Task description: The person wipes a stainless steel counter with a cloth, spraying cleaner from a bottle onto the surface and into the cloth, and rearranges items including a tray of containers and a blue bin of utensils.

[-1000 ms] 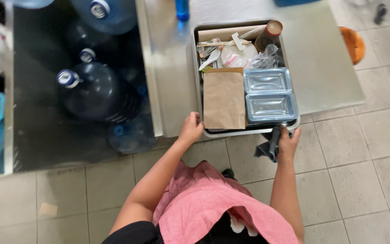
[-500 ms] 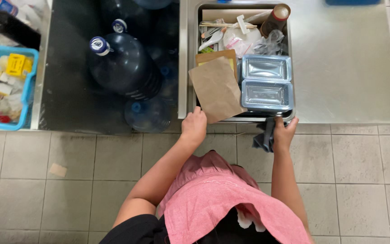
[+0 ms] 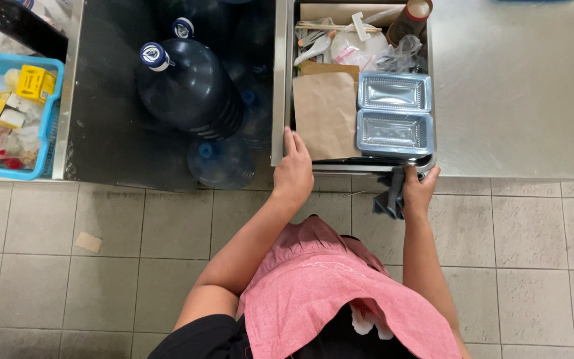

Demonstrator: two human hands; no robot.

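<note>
— Head view from above: what are the hands doing?

— Left hand (image 3: 293, 171) grips the near left corner of a metal tray (image 3: 283, 100), fingers curled over its rim. Right hand (image 3: 418, 191) clasps the tray's near right edge, closed around a dark grey cloth (image 3: 390, 198) that hangs below it.

— Where is the tray?

— On a steel bench (image 3: 513, 100), at its left end. It holds a brown paper bag (image 3: 325, 113), two clear lidded containers (image 3: 394, 112) and used cutlery. Large blue water bottles (image 3: 187, 90) stand just left of it.
</note>
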